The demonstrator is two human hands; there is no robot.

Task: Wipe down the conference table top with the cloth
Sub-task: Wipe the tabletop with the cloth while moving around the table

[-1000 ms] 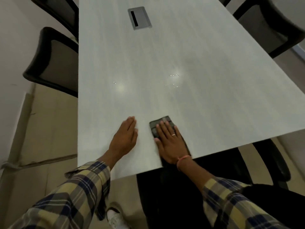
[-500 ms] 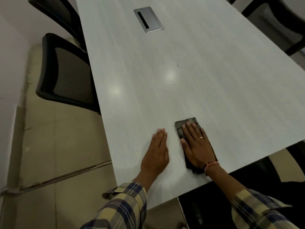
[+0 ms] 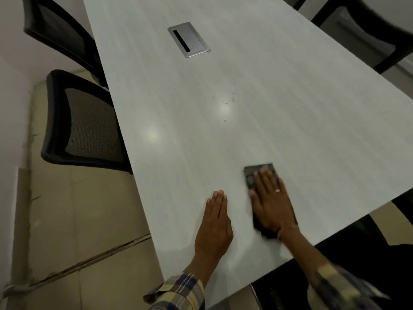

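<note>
The long pale grey conference table (image 3: pixel 279 121) runs away from me. A dark folded cloth (image 3: pixel 251 175) lies flat near its front edge. My right hand (image 3: pixel 271 202) presses on the cloth with straight, spread fingers and covers most of it; a ring shows on one finger. To the left, my left hand (image 3: pixel 215 227) rests flat on the bare tabletop with its fingers straight and together, a short gap from the cloth. A few small water drops (image 3: pixel 225 104) glint on the surface further ahead.
A silver cable hatch (image 3: pixel 188 40) is set into the tabletop far ahead. Two black mesh chairs (image 3: pixel 82 121) stand along the left side, another chair (image 3: pixel 366 34) at the far right. A dark chair (image 3: pixel 357 253) sits under the front edge. Tiled floor lies left.
The view has swung left, so both hands and the cloth sit further right in frame. The right hand with the cloth has slid slightly forward on the table; the left hand stays flat beside it.
</note>
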